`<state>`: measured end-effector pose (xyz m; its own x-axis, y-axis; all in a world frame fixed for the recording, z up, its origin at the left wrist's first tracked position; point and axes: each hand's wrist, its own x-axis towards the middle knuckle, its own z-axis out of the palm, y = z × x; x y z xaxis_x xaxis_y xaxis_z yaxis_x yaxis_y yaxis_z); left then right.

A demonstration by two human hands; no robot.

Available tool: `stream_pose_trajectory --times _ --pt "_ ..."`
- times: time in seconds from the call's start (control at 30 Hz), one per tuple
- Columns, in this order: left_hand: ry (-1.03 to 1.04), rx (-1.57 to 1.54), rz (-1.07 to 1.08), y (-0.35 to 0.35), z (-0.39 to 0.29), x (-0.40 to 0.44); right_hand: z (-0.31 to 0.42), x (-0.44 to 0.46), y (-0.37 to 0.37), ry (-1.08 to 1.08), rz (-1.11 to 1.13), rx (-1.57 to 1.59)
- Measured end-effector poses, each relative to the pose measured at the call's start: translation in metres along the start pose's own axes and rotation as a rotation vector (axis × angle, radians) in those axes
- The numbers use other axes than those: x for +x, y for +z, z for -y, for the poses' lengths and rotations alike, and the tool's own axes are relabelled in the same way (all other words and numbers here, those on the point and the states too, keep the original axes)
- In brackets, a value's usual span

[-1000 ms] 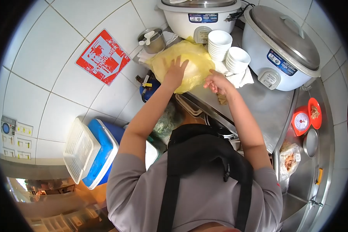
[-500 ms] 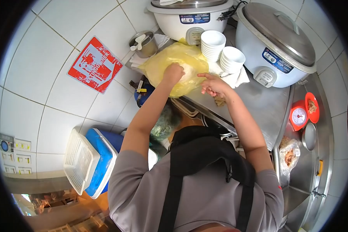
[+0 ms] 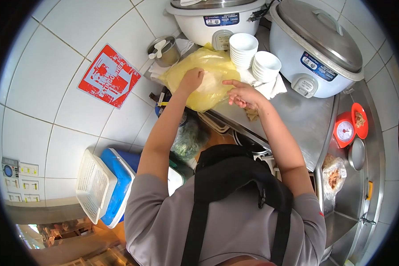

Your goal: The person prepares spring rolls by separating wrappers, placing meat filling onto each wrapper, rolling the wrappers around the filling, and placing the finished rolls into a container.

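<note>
Where the left hand [image 3: 192,80] lay spread on a yellow plastic bag [image 3: 212,95] 1 second ago, it is now curled into a fist over the bag; whether it pinches the plastic cannot be told. The right hand [image 3: 246,95], at the bag's right edge, now extends its index finger toward it, the other fingers loosely bent and grasping nothing visible. The bag rests at the far left corner of a stainless-steel counter [image 3: 292,122], beside a white tiled wall [image 3: 31,84] bearing a red-and-white sign [image 3: 110,76]. Directly behind the bag stands a white rice cooker [image 3: 195,22], with a larger lidded rice cooker [image 3: 312,42] farther right. Hemming the bag in are 2 stacks of white cups [image 3: 243,51] on its right and a metal pot [image 3: 169,58] holding a white spoon [image 3: 158,48] on its left. At far right sits a red dial scale [image 3: 345,131].
</note>
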<state>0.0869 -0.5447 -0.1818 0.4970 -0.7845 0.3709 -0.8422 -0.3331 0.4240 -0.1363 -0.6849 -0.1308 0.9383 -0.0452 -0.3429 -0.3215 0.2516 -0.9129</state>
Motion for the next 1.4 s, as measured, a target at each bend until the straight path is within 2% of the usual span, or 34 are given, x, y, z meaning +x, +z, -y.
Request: stream_pose_trajectory --times 0.03,0.13,0.23,0.33,0.53,0.63,0.73,0.83,0.93,1.03,1.1,1.17,1.23,1.3,1.33,1.4 --pt "0.024 -0.115 -0.027 0.0 -0.007 -0.002 -0.001 0.001 0.0 0.003 -0.006 -0.008" --pt "-0.042 -0.1 0.029 0.01 -0.011 -0.007 -0.004 0.0 0.001 0.008 -0.017 -0.016" --pt "-0.005 0.02 0.03 0.019 -0.023 -0.017 -0.005 -0.001 0.001 0.011 -0.017 -0.002" --pt "0.061 0.276 -0.046 0.028 -0.036 -0.021 -0.007 -0.003 0.004 0.016 -0.026 0.007" --pt "-0.077 0.265 0.212 0.029 -0.038 -0.006 -0.01 -0.009 0.0 0.003 -0.049 0.033" --pt "-0.138 0.213 0.251 0.029 -0.035 0.001 -0.008 -0.012 -0.003 -0.004 -0.061 0.049" --pt "-0.082 0.206 0.139 0.033 -0.031 -0.001 -0.007 -0.014 -0.003 -0.018 -0.061 0.046" --pt "-0.064 0.493 0.037 0.045 -0.037 -0.01 -0.002 -0.015 0.001 -0.021 -0.061 0.017" --pt "-0.298 0.325 0.246 0.034 -0.038 0.003 0.002 -0.013 0.003 -0.019 -0.043 0.007" --pt "-0.453 0.267 0.212 0.028 -0.008 0.008 0.004 -0.008 0.003 -0.023 -0.018 0.014" --pt "-0.039 0.154 -0.048 0.029 0.044 0.007 0.005 -0.005 0.005 -0.026 0.003 0.013" --pt "0.12 0.118 -0.074 0.011 0.055 0.007 0.005 -0.005 0.007 -0.021 -0.01 0.005" --pt "0.024 0.157 0.131 -0.039 0.018 0.008 0.003 -0.005 0.009 -0.001 -0.059 0.012" --pt "0.011 -0.109 0.218 -0.053 0.009 0.002 0.0 -0.005 0.006 0.031 -0.141 0.034" --pt "0.004 -0.241 0.262 -0.062 0.004 -0.003 0.001 -0.012 0.006 0.018 -0.083 -0.006" --pt "-0.261 -0.17 0.421 -0.113 -0.065 -0.001 0.012 -0.038 0.004 -0.006 0.032 -0.092"
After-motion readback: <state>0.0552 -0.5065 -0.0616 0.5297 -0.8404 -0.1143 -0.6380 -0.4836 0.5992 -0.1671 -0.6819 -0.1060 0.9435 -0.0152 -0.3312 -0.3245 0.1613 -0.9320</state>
